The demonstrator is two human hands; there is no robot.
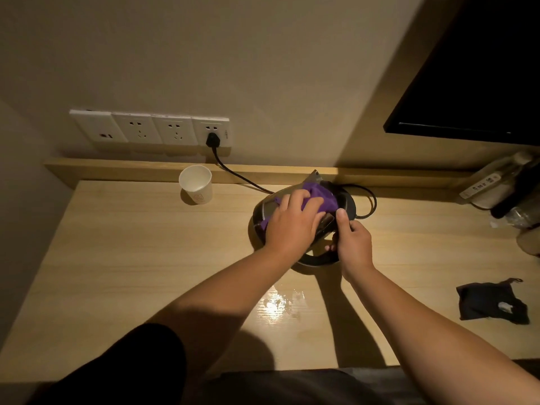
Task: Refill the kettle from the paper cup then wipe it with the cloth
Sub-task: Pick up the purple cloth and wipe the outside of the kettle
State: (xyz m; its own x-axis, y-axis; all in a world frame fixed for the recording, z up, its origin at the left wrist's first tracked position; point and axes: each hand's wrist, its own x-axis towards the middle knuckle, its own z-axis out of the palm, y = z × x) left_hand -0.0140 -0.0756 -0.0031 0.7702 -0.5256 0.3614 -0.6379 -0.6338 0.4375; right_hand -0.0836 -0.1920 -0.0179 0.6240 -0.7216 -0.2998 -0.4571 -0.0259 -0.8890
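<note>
Pressing a purple cloth [317, 197] flat against the top of the dark, steel-sided electric kettle [264, 210], the left hand [292, 223] lies palm down at centre frame, fingers spread and slightly curled over the fabric. The right hand [352, 244], just beside it, is closed around the kettle's black handle [320, 260], thumb up along the grip. The kettle sits on its base on the pale wooden desk [131, 258]. A white paper cup [196, 184] stands upright, well apart, in the upper left near the wall. A black cord [239, 176] runs from a wall socket [211, 133] to the base. Wet patches [277, 305] shine on the desk below the hands. A dark pouch [491, 302] lies at lower right.
</note>
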